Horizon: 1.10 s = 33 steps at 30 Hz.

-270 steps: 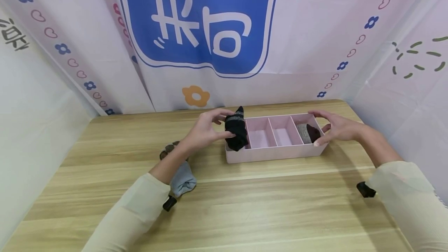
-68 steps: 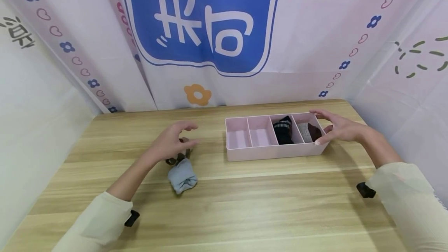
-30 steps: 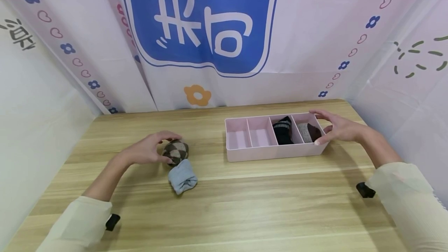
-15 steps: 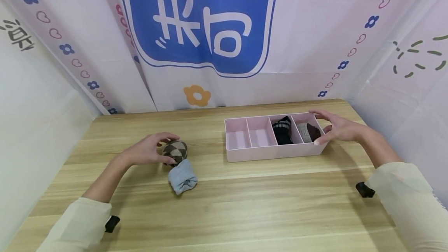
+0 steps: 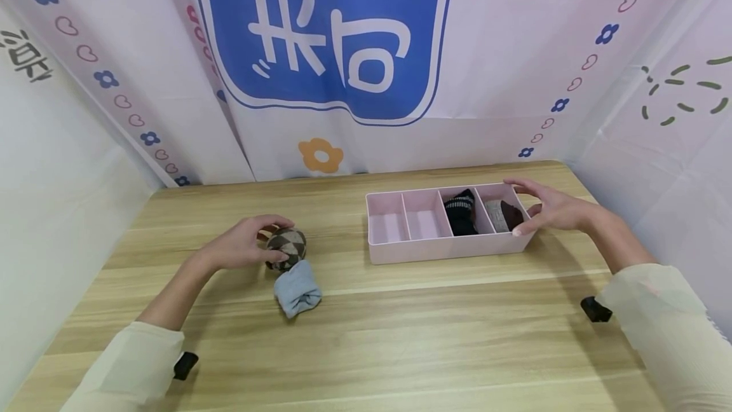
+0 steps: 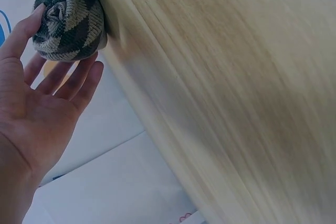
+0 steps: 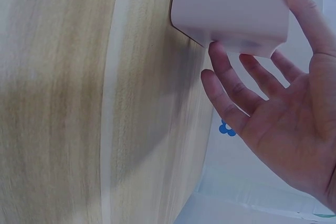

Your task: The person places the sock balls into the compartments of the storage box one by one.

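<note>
On the table (image 5: 412,336), left fingers (image 6: 26,29) hold a rolled checkered sock (image 5: 293,243).

Knit sock (image 5: 293,243); smooth plastic box (image 5: 446,251)

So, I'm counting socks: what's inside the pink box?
The box holds a black sock and a grey-maroon sock; its left two compartments look bare. Anything beneath either sock is covered.

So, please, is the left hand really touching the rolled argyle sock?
Touching. In the left wrist view, the left hand has its thumb tip laid on the coiled end of the rolled argyle sock.
</note>
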Tool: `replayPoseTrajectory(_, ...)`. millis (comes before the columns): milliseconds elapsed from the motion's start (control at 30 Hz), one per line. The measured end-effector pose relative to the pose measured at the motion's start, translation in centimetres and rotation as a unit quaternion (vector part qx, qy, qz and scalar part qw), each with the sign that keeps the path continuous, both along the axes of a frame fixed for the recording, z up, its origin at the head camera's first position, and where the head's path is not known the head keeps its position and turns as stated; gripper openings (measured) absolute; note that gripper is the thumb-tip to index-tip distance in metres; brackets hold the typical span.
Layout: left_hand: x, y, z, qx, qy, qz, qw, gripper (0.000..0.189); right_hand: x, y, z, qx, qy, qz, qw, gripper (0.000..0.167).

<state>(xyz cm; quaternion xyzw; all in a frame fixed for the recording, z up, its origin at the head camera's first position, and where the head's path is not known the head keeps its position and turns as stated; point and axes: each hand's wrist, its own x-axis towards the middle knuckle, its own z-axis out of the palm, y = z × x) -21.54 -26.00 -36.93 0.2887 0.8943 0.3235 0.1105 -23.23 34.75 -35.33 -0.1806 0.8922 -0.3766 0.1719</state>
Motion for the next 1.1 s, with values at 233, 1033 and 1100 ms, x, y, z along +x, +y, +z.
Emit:
replayPoseTrajectory(233,-0.1,0.3,-0.2,0.01,0.007,0.007,0.9999,0.057,0.1,-0.1,0.0,-0.002,0.0,0.0,1.0,0.106)
replayPoseTrajectory(1033,-1.2,3.3,0.1,0.067,0.034,0.033,0.9966,0.056,0.1,-0.1,0.1,-0.002,-0.001,-0.001,1.0,0.106)
replayPoseTrajectory(1100,-1.3,3.7,0.2,0.073,0.037,0.035,0.996,0.057,0.1,-0.1,0.1,-0.001,-0.003,-0.002,1.0,0.106)
